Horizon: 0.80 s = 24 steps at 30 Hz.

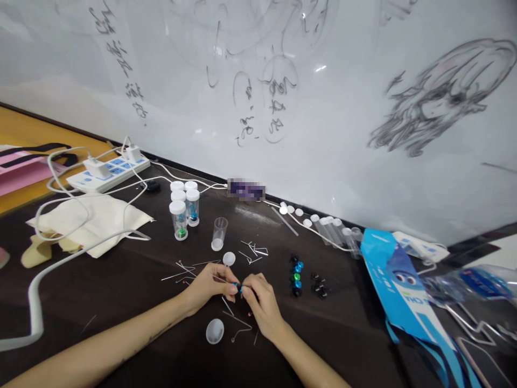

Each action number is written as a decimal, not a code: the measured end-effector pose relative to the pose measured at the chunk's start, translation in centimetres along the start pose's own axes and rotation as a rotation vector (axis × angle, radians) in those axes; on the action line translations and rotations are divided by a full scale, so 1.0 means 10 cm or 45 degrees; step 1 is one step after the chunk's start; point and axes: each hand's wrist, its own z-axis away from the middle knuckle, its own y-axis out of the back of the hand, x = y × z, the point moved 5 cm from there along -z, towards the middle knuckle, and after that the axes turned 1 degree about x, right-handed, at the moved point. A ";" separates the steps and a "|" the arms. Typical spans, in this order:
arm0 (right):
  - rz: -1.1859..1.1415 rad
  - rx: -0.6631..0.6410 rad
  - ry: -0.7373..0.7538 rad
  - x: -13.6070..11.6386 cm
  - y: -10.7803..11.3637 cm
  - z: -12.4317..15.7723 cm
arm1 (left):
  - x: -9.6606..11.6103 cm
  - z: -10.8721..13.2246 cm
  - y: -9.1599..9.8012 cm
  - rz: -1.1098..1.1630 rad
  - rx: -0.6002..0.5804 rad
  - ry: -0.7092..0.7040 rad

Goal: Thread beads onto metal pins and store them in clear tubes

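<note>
My left hand [212,284] and my right hand [259,302] meet over the dark table [121,291], fingers pinched together on a small blue bead [238,287] between them. Thin metal pins [189,269] lie scattered just behind and under the hands. An open clear vial [219,233] stands behind my left hand, with a white cap [229,258] beside it. Another white cap [215,331] lies in front of the hands. A column of blue, green and black beads [297,276] sits to the right of my right hand.
Capped vials [183,207] with coloured beads stand at the back left. A cream cloth [92,221], white cables and a power strip [107,170] lie left. More tubes [335,229] line the whiteboard wall. A blue bag [404,291] and plastic bottle [472,285] lie right.
</note>
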 end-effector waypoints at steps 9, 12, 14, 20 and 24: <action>0.002 -0.008 0.001 0.00 0.00 0.00 | 0.00 0.01 -0.01 -0.007 0.011 0.007; 0.001 0.036 -0.008 0.01 0.00 0.00 | 0.00 0.00 0.01 0.009 0.036 -0.019; -0.019 0.087 -0.010 0.02 0.02 0.00 | 0.01 -0.02 0.03 0.019 0.054 -0.039; -0.023 0.052 -0.006 0.03 0.01 -0.01 | -0.02 -0.02 0.05 0.023 0.048 -0.039; -0.031 0.103 -0.013 0.03 0.03 -0.01 | -0.01 -0.03 0.06 0.031 0.073 -0.058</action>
